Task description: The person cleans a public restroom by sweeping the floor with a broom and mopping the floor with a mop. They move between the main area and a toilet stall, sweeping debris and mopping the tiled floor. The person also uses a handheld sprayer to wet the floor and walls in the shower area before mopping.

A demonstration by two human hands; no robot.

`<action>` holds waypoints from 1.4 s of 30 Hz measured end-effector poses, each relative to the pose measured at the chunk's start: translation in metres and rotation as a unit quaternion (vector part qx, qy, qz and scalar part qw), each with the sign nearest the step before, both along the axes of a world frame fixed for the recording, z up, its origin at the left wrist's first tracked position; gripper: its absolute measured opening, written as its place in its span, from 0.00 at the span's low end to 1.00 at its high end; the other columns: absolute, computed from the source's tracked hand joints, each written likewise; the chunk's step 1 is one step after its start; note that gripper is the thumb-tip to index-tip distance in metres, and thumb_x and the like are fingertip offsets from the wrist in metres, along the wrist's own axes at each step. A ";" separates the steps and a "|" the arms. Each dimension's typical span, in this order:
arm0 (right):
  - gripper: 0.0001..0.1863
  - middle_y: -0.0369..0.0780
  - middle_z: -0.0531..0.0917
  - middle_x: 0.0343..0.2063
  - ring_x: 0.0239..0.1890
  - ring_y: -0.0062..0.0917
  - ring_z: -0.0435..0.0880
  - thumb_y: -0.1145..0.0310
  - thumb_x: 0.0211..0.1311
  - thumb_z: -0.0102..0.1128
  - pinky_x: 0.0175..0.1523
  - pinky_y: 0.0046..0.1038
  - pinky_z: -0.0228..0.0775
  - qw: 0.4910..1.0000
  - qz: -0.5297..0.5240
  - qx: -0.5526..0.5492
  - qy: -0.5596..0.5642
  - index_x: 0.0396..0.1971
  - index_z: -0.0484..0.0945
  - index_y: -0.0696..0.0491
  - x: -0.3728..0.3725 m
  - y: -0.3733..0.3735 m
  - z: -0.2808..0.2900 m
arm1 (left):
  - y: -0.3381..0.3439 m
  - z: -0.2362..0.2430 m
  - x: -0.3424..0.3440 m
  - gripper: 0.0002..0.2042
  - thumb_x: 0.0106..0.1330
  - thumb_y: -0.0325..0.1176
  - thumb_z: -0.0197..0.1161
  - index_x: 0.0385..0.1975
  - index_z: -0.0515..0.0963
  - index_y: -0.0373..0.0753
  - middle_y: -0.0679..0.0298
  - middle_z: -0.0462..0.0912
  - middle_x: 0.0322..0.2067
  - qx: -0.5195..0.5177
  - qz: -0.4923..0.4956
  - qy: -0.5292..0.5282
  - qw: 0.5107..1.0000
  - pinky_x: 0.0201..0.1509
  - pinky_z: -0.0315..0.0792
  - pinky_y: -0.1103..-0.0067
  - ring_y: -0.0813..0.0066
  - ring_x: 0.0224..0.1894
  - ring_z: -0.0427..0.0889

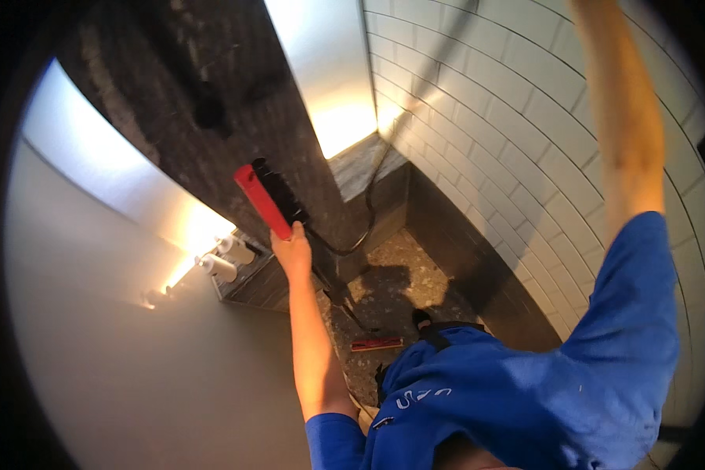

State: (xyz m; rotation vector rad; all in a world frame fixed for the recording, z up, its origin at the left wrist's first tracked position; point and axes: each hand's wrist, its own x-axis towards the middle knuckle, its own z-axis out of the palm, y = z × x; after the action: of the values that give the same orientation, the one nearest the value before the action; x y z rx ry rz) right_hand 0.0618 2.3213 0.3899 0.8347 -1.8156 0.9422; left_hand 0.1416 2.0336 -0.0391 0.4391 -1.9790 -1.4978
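Note:
My left hand is closed around the lower end of a red hand brush with dark bristles. The brush tilts up to the left, its bristle side facing right, in front of a dark, streaked panel. My bare right forearm is raised along the tiled wall and leaves the picture at the top, so the right hand is out of sight. On the floor by my feet lies a long, narrow red tool head, perhaps a broom or squeegee.
A white tiled wall stands on the right, with a dark skirting below. A black hose or cable hangs in front of me. Two white bottles sit on a ledge at left. The speckled floor carries my shadow.

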 end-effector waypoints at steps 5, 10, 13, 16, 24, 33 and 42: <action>0.20 0.31 0.72 0.17 0.14 0.12 0.68 0.49 0.67 0.46 0.18 0.17 0.60 0.911 -0.004 -0.092 -0.401 0.32 0.74 0.52 0.043 0.146 -0.193 | 0.001 0.003 -0.003 0.19 0.58 0.31 0.61 0.47 0.70 0.30 0.52 0.79 0.35 0.016 0.007 -0.063 0.998 0.46 0.68 0.73 0.61 0.39 0.78; 0.28 0.32 0.70 0.13 0.10 0.14 0.67 0.41 0.65 0.45 0.14 0.17 0.57 0.880 -0.154 -0.171 -0.415 0.27 0.70 0.56 0.101 0.193 -0.253 | 0.015 0.008 0.001 0.16 0.56 0.27 0.60 0.43 0.71 0.30 0.61 0.76 0.30 0.049 -0.049 -0.088 0.994 0.43 0.66 0.77 0.71 0.34 0.75; 0.29 0.33 0.70 0.12 0.09 0.14 0.66 0.41 0.64 0.46 0.15 0.18 0.57 0.887 -0.154 -0.159 -0.406 0.25 0.70 0.56 0.110 0.204 -0.258 | -0.005 0.003 -0.003 0.15 0.55 0.25 0.60 0.43 0.70 0.32 0.65 0.75 0.31 0.115 -0.092 -0.098 0.984 0.41 0.66 0.79 0.75 0.34 0.76; 0.28 0.33 0.70 0.12 0.10 0.15 0.67 0.41 0.64 0.46 0.15 0.19 0.57 0.899 -0.164 -0.146 -0.379 0.22 0.70 0.55 0.124 0.208 -0.249 | 0.020 0.023 0.008 0.17 0.57 0.24 0.60 0.46 0.67 0.33 0.66 0.75 0.33 0.227 -0.130 -0.102 0.960 0.41 0.67 0.78 0.76 0.35 0.79; 0.21 0.31 0.68 0.13 0.13 0.14 0.67 0.50 0.55 0.63 0.18 0.19 0.61 0.917 -0.212 -0.038 -0.336 0.25 0.73 0.55 0.121 0.156 -0.221 | 0.041 0.044 0.057 0.17 0.65 0.26 0.54 0.53 0.70 0.31 0.54 0.78 0.46 0.177 -0.210 -0.096 0.957 0.24 0.69 0.83 0.77 0.21 0.79; 0.19 0.30 0.69 0.16 0.15 0.14 0.69 0.60 0.52 0.63 0.19 0.21 0.63 0.869 -0.209 -0.076 -0.442 0.40 0.74 0.56 0.216 0.197 -0.324 | -0.003 0.042 0.161 0.12 0.66 0.27 0.54 0.47 0.74 0.32 0.64 0.78 0.22 0.126 -0.190 -0.030 0.973 0.16 0.60 0.88 0.86 0.15 0.67; 0.14 0.31 0.69 0.14 0.13 0.15 0.69 0.67 0.51 0.61 0.16 0.21 0.62 0.809 -0.356 -0.125 -0.450 0.34 0.72 0.59 0.358 0.258 -0.321 | -0.016 0.049 0.294 0.11 0.67 0.31 0.54 0.46 0.73 0.34 0.68 0.70 0.18 0.116 -0.133 -0.002 0.984 0.19 0.56 0.88 0.86 0.17 0.64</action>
State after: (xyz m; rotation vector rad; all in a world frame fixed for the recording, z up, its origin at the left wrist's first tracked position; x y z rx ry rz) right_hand 0.4193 2.5792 0.0688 -0.5998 -2.4147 1.0874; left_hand 0.4360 2.0178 0.0095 0.2787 -1.9312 -1.9080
